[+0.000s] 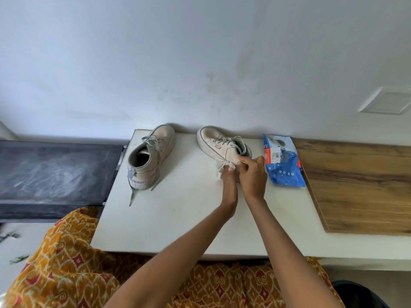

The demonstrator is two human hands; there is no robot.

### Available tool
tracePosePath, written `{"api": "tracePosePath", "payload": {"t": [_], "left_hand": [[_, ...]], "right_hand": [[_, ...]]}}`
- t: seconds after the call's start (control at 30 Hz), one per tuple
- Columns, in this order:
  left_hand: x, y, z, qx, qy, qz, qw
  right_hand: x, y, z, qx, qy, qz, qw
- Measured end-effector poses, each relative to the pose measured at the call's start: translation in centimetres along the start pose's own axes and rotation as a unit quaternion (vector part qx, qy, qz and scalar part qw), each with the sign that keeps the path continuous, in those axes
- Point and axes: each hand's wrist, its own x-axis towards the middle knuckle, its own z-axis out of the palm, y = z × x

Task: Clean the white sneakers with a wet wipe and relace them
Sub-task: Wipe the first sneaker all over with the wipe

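Cleaning step going: left hand (229,181) pinching wet wipe (222,167) against right sneaker (220,145); right hand (252,172) gripping heel. Next probably needing firm rubbing.

Setting: a room in a home. Evidence: a plain painted wall (200,63) with scuff marks, a small white table (178,218) set against it, a wood-grain board (360,185) on the right, a dark padded surface (55,174) on the left, and 2 worn sneakers (149,156) on the table.
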Motion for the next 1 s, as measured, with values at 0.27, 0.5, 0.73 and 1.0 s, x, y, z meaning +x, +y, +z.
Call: {"api": "tracePosePath", "payload": {"t": [0.27,0.5,0.73,1.0], "left_hand": [[5.3,3.1,-1.9,-0.033,0.059,-0.036,0.997],[2.0,0.9,-0.9,0.022,0.027,0.017,0.999],[-1.1,0.1,-0.6,0.124,-0.02,0.035,0.992],[-0.9,1.3,-4.5,0.195,0.135,0.029,0.971]], "right_hand": [[1.2,1.2,-0.8,0.02,-0.048,-0.021,0.998],[0.2,1.1,-0.2,0.062,-0.019,0.011,0.998],[0.0,0.0,-0.2,0.071,-0.016,0.026,0.997],[-1.9,-1.7,0.4,0.056,-0.006,0.042,0.998]]}}
